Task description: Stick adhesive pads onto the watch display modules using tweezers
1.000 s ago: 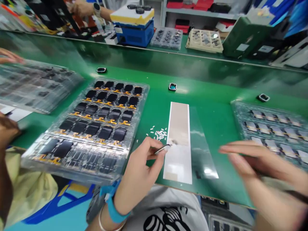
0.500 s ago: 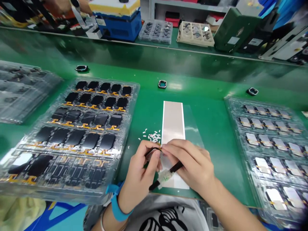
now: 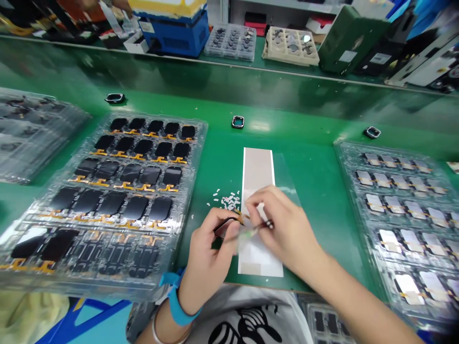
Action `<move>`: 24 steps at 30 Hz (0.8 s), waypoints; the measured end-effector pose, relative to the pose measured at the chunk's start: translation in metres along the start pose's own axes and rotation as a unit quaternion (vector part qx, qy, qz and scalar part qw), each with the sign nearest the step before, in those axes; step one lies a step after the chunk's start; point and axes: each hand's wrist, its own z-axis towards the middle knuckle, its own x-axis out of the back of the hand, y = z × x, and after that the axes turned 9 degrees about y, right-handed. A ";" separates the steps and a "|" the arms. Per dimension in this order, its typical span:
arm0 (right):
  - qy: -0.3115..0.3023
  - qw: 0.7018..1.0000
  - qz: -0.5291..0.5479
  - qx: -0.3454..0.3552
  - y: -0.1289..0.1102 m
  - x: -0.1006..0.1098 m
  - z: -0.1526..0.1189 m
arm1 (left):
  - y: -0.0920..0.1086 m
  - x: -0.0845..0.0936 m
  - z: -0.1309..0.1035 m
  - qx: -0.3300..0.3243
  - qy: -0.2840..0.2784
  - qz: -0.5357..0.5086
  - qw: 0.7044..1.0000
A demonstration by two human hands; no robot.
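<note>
My left hand [image 3: 211, 248] is closed on a small display panel [image 3: 223, 228], pinching it between thumb and fingers. An orange flex cable [image 3: 237, 215] sticks out of the panel toward the right. My right hand [image 3: 283, 224] is closed around a slim black tool [image 3: 253, 231] with pale tape wrapped on it; motion smears the tool, and its exact kind does not show. The right fingertips are close to the cable end. Beneath both hands lies a long backing sheet [image 3: 257, 167], beige with white edges. Small white slips [image 3: 229, 199] are scattered left of it.
At left stands a clear tray [image 3: 199, 157] of black display panels, some pockets without panels. Another clear tray [image 3: 344, 162] holds silver-backed panels at right. Several watch frames, one at centre [image 3: 238, 122], lie along the back. A shelf [image 3: 229, 67] carries boxes and trays.
My right hand has lifted slightly up and away from the panel, and its tool has swung to a flatter angle. The left hand keeps its hold on the panel.
</note>
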 end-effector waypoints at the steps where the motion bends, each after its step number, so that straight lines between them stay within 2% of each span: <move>1: -0.014 0.999 0.026 -0.037 0.003 0.000 0.006 | 0.001 0.000 -0.001 0.003 0.005 -0.007 1.000; 4: -0.041 0.980 0.118 -0.155 0.013 -0.008 0.022 | 0.002 -0.001 -0.002 0.024 0.015 -0.041 0.999; 7: -0.078 0.938 0.225 -0.251 0.018 -0.019 0.026 | 0.003 -0.001 -0.003 0.042 0.026 -0.065 0.997; 9: -0.130 0.899 0.313 -0.279 0.017 -0.022 0.024 | 0.002 -0.002 -0.003 0.042 0.033 -0.065 0.996; 11: -0.176 0.845 0.404 -0.302 0.015 -0.020 0.021 | 0.002 -0.002 -0.002 0.038 0.038 -0.059 0.997; 13: -0.194 0.797 0.470 -0.324 0.013 -0.017 0.019 | 0.002 -0.003 -0.001 0.028 0.041 -0.052 0.997; 14: -0.195 0.786 0.485 -0.330 0.013 -0.016 0.018 | 0.002 -0.003 -0.001 0.022 0.042 -0.049 0.998; 18: -0.198 0.765 0.514 -0.334 0.015 -0.015 0.018 | 0.002 -0.003 0.000 0.005 0.039 -0.046 0.998; 24: -0.198 0.765 0.519 -0.327 0.016 -0.014 0.018 | 0.002 -0.002 0.000 0.024 0.031 -0.041 0.998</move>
